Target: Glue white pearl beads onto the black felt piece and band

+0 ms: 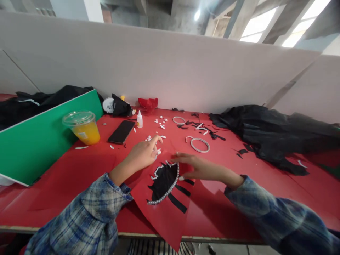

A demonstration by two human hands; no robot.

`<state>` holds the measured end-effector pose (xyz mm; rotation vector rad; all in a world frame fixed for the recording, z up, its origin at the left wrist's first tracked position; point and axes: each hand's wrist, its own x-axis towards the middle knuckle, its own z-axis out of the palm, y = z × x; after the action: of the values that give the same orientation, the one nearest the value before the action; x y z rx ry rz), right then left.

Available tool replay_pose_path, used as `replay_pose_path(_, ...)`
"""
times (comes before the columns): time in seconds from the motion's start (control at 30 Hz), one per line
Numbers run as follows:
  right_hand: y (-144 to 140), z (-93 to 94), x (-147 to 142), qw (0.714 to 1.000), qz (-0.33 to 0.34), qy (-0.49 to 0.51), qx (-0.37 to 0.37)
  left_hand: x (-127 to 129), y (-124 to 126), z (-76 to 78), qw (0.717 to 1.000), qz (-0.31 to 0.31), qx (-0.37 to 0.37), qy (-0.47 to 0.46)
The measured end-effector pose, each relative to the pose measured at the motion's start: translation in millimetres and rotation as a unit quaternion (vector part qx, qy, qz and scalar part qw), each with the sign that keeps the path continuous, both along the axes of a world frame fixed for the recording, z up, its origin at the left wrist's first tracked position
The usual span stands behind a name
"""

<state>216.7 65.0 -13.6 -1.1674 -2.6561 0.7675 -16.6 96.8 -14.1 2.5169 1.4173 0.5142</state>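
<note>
Head view: a smooth red sheet [167, 223] lies on the glossy red counter [225, 216], one pointed corner hanging past the near edge. On it sits a black, flat cutout [163, 182] with a jagged outline; a curved row of round, silvery beads [174, 184] follows its right side, and a zigzag line of smaller beads runs along its upper left. Straight black strips [177, 203] fan out below the curve. Small, glossy white pieces [162, 126] are scattered farther back, near a thin coiled ring [201, 151] of pale trim, a white squeeze bottle [139, 120] and a flat dark phone [121, 131]. A crumpled black cloth [255, 131] is heaped to the right.

The sheet is between the hands and nearer the person, the cutout below and right of the left hand [142, 152] and just beside the right hand [195, 166]. The left arm reaches forward, index finger bent near the white pieces; whether it grips one cannot be told. The right arm comes in from the side, palm lowered, fingers stretched out and thumb well parted from them, with nothing visible in its grasp.
</note>
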Motion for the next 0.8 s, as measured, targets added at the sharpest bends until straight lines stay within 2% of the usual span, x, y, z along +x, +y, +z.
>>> replay_pose_path(0.03, -7, -5.0, 4, 1.0, -0.005, -0.017, 0.019, 0, -1, 0.1, 1.0, -0.02, -0.009, 0.002)
replay_pose_path(0.1, -21, -12.3, 7, 0.994, -0.066, -0.036, 0.073, 1, -5, 1.4, 0.999, -0.048, -0.025, 0.005)
replay_pose_path(0.2, -28, -13.0, 2, 0.984, -0.134, 0.04, 0.113, 5, -12, 5.2, 0.995, -0.087, -0.048, -0.023)
replay_pose_path(0.27, -22, -9.7, -7, 0.978, -0.142, 0.136, 0.067, 8, -15, 7.0, 0.988, -0.117, -0.074, -0.066)
replay_pose_path(0.3, -17, -8.4, -12, 0.974, -0.137, 0.182, 0.014, 10, -17, 7.2, 0.984, -0.128, -0.086, -0.086)
replay_pose_path(0.37, -5, -7.7, -22, 0.951, -0.13, 0.262, -0.099, 13, -18, 6.4, 0.98, -0.13, -0.105, -0.104)
replay_pose_path(0.43, 5, -9.5, -28, 0.926, -0.146, 0.314, -0.153, 14, -17, 4.7, 0.983, -0.111, -0.107, -0.098)
replay_pose_path(0.6, 12, -15.4, -26, 0.89, -0.191, 0.368, -0.191, 14, -15, 1.4, 0.991, -0.089, -0.085, -0.045)
replay_pose_path(0.7, 11, -16.8, -21, 0.891, -0.184, 0.357, -0.209, 15, -14, -0.5, 0.99, -0.116, -0.079, 0.008)
replay_pose_path(0.8, 11, -18.7, -17, 0.89, -0.188, 0.353, -0.22, 15, -13, -3.0, 0.99, -0.123, -0.017, 0.067)
